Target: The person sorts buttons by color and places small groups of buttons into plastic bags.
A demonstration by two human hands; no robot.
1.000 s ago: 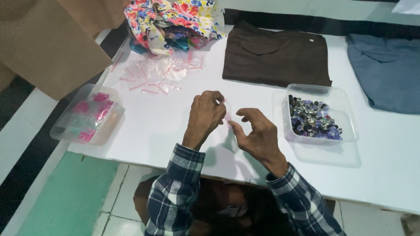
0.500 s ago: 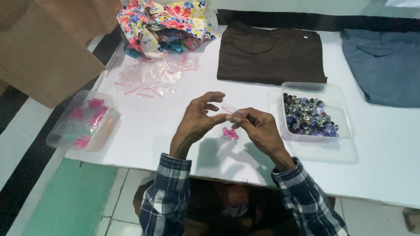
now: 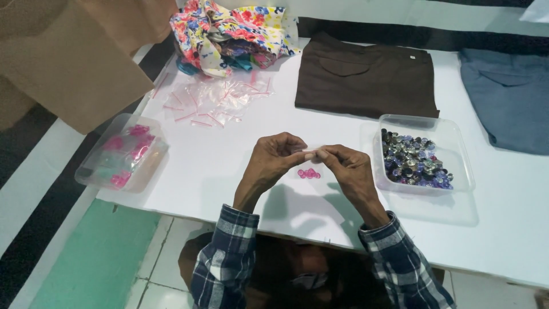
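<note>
- Left hand [image 3: 274, 157] and right hand [image 3: 343, 166] raised just above white surface [image 3: 217, 171], fingertips pinched shut together on top edge of small clear bag [image 3: 309, 166].
- Pink beads [image 3: 309, 173] hanging low in bag, between the hands.
- To seal well: keep bag upright, beads at bottom, press evenly along the strip from one end to the other.
- Clear tub of mixed beads [image 3: 414, 163] just beside right hand; lidded tub with pink pieces [image 3: 123, 157] far left; loose empty bags [image 3: 214, 100] near floral cloth [image 3: 229, 31].
- Bag mouth hidden behind fingertips; sealed or not, cannot tell. Bag outline faint against white.
</note>
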